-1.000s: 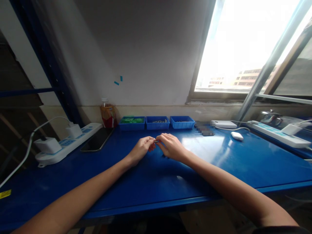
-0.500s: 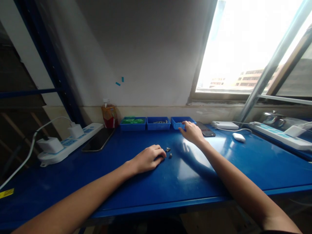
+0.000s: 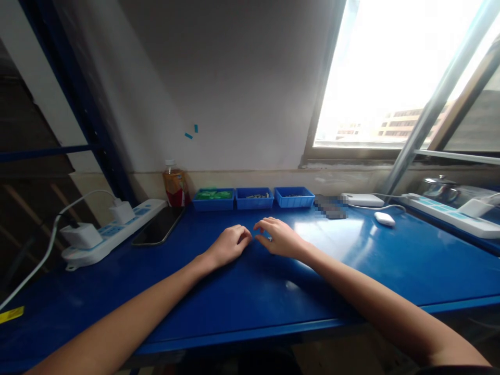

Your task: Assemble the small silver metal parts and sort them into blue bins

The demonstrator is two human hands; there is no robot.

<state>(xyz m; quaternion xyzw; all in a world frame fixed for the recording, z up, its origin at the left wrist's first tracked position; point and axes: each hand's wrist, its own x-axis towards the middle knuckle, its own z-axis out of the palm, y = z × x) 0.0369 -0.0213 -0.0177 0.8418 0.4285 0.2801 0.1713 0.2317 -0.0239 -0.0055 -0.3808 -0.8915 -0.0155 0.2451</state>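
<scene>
Both hands rest close together on the blue table (image 3: 351, 271), in front of three small blue bins. My left hand (image 3: 228, 245) lies with its fingers curled in; what they hold, if anything, is hidden. My right hand (image 3: 279, 238) sits just to its right with fingers bent in a pinch over a tiny metal part (image 3: 269, 239) on the table. The left bin (image 3: 213, 199) holds green pieces, the middle bin (image 3: 253, 198) and right bin (image 3: 294, 197) hold small metal parts.
A drink bottle (image 3: 174, 185) stands left of the bins. A dark phone (image 3: 157, 226) and a white power strip (image 3: 105, 234) with chargers lie at left. Another phone (image 3: 330, 207), a white box (image 3: 361, 199), a white mouse (image 3: 384, 218) and a second power strip (image 3: 449, 216) lie at right.
My right hand came back from the right bin to the table's middle beside my left hand. My left hand shifted slightly back. The small parts on the table are now mostly covered.
</scene>
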